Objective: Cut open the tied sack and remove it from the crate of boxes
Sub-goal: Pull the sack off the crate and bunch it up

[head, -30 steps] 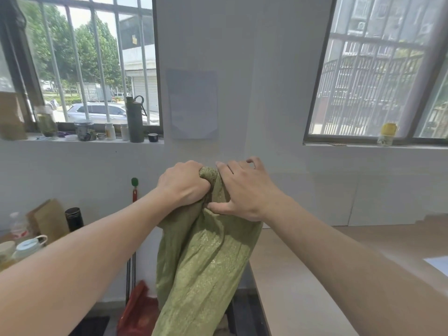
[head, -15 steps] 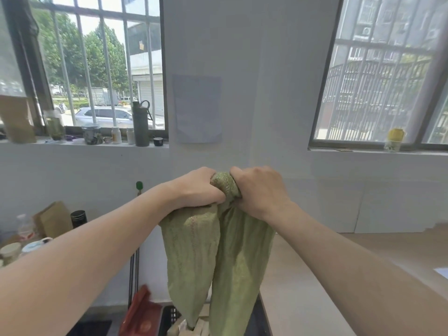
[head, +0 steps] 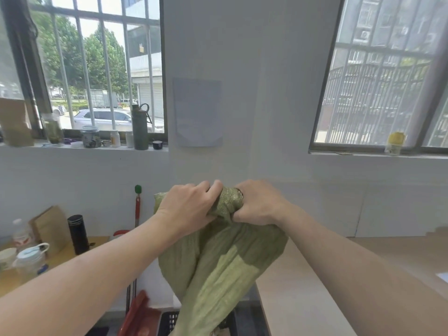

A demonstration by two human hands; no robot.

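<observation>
A green woven sack (head: 218,270) hangs in the air in front of me, bunched at its top. My left hand (head: 188,208) and my right hand (head: 260,204) both grip that bunched top, close together, knuckles up. The sack drapes down in loose folds to the bottom edge of the view. Below it a black slatted crate (head: 169,322) shows on the floor; what lies inside it is mostly hidden by the sack.
A pale wooden table (head: 315,287) runs along the right. On the left, a yellow table (head: 63,253) holds a black flask (head: 78,235), cups and a paper bag. A red dustpan (head: 138,318) and broom handle (head: 137,209) stand by the wall. Bottles line the windowsill (head: 97,147).
Both hands stay on the sack's top while gathering it; the cloth has bunched up wider and shorter, and the view has tilted a little, showing more of the crate below.
</observation>
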